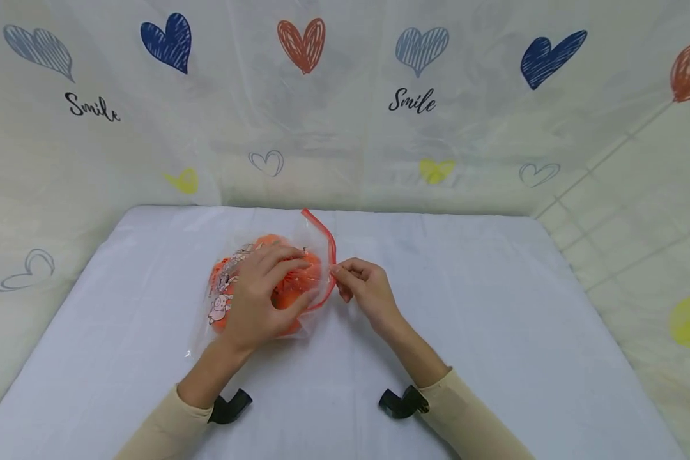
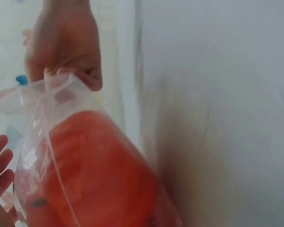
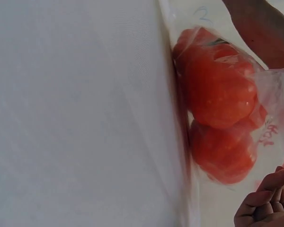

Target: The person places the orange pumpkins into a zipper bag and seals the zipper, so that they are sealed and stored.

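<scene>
A clear plastic bag (image 1: 219, 308) printed with small pigs lies on the table, full of orange-red tomatoes (image 3: 220, 92). A red zip strip (image 1: 331, 246) runs along its right-hand mouth. My left hand (image 1: 255, 291) rests over the bag with its fingers spread loosely and the thumb near the mouth. At the strip, my right hand (image 1: 369, 292) pinches the bag's edge between thumb and forefinger. In the left wrist view, the right hand (image 2: 68, 45) is beyond the bag's raised mouth, while the left fingers (image 2: 1, 165) show at the left edge.
A white cloth covers the table (image 1: 466, 287). Behind it hangs a pale curtain (image 1: 345, 121) with hearts and "Smile" lettering. Black curved pieces (image 1: 402, 402) stick out at both sleeve cuffs.
</scene>
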Demonstrator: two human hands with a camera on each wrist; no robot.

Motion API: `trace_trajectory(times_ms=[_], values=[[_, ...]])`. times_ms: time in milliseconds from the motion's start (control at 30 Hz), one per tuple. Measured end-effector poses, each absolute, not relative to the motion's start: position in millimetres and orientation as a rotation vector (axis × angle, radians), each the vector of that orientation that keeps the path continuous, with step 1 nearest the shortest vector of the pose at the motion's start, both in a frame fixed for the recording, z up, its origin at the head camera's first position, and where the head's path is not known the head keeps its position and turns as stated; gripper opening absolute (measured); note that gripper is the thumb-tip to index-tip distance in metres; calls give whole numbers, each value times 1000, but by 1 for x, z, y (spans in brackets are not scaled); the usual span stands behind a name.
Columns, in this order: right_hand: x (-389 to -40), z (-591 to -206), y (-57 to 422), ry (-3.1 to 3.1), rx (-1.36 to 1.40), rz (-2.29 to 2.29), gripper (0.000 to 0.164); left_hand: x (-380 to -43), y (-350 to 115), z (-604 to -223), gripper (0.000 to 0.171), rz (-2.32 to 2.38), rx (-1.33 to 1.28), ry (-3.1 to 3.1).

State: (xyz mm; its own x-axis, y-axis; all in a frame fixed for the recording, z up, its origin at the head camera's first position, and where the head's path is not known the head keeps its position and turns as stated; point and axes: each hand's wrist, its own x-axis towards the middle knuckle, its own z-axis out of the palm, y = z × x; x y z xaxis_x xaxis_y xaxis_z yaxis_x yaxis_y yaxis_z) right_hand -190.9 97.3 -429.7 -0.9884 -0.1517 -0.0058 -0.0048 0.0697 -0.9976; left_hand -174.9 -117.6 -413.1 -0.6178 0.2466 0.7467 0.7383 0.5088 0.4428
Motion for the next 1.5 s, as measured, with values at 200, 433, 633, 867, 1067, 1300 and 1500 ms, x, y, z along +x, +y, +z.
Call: trace_trajectory(times_ms=[200,433,633,867,1067,1300,1500], values=[[-192,-428,99,2190,-186,-2091,24,-165,-106,-417,34,-1036,-822,-2122],[-190,-428,100,2196,-187,-2066,25,-160,-98,-423,38,-978,-845,-2123],[-188,-431,103,2205,-173,-2041,25,-160,-96,-427,35,-940,-825,-2134],[-187,-432,103,2201,-176,-2037,26,-157,-96,-429,31,-922,-817,-2189],[-187,-430,102,2198,-181,-2040,27,-156,-96,-430,33,-894,-829,-2197],[-186,-429,101,2192,-201,-2042,27,-154,-94,-429,28,-885,-821,-2156],[-187,-429,99,2225,-177,-2015,27,-152,-94,-428,24,-889,-759,-2190]])
